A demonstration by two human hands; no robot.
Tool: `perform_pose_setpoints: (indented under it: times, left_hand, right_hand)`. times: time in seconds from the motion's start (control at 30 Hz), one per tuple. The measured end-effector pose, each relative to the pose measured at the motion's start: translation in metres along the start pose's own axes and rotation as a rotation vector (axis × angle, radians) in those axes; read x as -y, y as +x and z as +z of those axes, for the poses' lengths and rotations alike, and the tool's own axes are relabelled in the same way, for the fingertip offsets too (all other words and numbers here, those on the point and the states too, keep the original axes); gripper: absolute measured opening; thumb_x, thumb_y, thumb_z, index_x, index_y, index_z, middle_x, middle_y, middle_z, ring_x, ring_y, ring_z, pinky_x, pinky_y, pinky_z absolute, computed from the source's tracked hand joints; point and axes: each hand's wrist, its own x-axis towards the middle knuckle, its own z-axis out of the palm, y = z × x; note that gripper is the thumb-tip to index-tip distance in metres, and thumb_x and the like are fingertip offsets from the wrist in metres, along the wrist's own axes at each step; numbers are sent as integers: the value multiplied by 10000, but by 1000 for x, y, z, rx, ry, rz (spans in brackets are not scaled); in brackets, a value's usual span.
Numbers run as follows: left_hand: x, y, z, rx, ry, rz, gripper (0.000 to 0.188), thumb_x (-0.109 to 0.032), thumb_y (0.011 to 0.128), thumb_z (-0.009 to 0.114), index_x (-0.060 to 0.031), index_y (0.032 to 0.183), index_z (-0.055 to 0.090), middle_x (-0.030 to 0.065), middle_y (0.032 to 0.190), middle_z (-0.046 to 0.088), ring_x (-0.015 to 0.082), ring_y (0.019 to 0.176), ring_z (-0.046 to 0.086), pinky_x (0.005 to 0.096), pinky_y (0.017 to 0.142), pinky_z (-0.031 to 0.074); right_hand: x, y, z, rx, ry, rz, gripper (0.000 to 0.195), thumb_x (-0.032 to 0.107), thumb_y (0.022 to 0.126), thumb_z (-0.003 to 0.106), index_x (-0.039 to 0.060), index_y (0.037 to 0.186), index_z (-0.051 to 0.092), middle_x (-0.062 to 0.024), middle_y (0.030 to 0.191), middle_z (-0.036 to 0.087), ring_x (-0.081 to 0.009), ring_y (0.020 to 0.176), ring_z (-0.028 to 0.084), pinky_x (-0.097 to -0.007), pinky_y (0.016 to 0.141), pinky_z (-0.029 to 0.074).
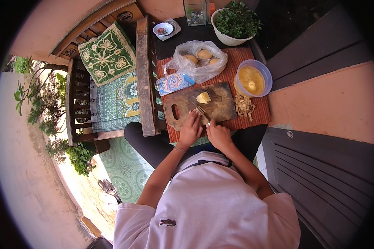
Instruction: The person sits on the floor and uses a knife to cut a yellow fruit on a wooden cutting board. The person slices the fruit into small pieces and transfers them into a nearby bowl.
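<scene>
My right hand (218,134) grips a knife (204,117) by its handle; the blade slants up and left over a wooden cutting board (182,101). My left hand (190,128) rests at the board's near edge, fingertips down beside the blade. Small cut pieces (201,109) lie by the blade; whether my left fingers pinch any is hidden. Just beyond sits a pale yellow chunk of peeled potato (203,97) with flat cut faces. Right of the board stands a clear plastic tub (269,81) with yellowish liquid, pale strips and a peeled piece. Beside it is a heap of peelings (244,107).
Behind the board are a plastic bag (202,73) of several unpeeled potatoes and a swirl-patterned phone or case (175,84). A red woven mat (261,115) lies underneath. Farther back stand a small bowl (163,29), a glass tank (195,14) and a potted plant (235,23). A wooden armrest (146,77) borders the left.
</scene>
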Motion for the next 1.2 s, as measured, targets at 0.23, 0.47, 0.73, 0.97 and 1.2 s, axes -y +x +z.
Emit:
perform_pose_setpoints:
  times: [0.23, 0.47, 0.73, 0.97, 1.2]
  left_hand:
    - [1, 0, 1, -2, -3, 5, 521, -25, 726, 602, 89, 1224, 500, 214, 1230, 478, 369, 1255, 415, 461, 1103, 298]
    - [1, 0, -2, -5, 15, 13, 500, -44, 713, 623, 103, 1181, 524, 224, 1220, 492, 376, 1236, 433, 458, 1083, 335]
    - [1, 0, -1, -7, -6, -6, 528, -16, 693, 630, 82, 1201, 526, 215, 1217, 495, 366, 1239, 438, 462, 1090, 322]
    - [1, 0, -1, 1, 19, 0, 516, -41, 699, 634, 95, 1184, 527, 215, 1217, 495, 372, 1229, 445, 453, 1075, 349]
    - [1, 1, -2, 0, 17, -3, 514, -43, 694, 633, 95, 1178, 530, 211, 1208, 499, 366, 1229, 447, 450, 1069, 358]
  right_hand:
    - [0, -1, 2, 19, 3, -3, 278, 285, 949, 417, 23, 880, 478, -181, 570, 617, -360, 547, 644, -470, 491, 525]
    - [0, 1, 6, 27, -7, -5, 302, 305, 966, 397, 30, 863, 470, -181, 570, 618, -358, 555, 648, -466, 487, 525]
    - [0, 4, 12, 53, -41, 22, 312, 324, 968, 407, 35, 863, 457, -163, 559, 621, -338, 552, 657, -447, 466, 527]
    - [1, 4, 11, 64, -26, 35, 301, 320, 967, 412, 40, 866, 454, -165, 559, 621, -341, 555, 657, -450, 471, 530]
    - [1, 6, 11, 93, 7, 45, 287, 303, 972, 401, 30, 894, 442, -185, 568, 616, -365, 565, 646, -474, 490, 520]
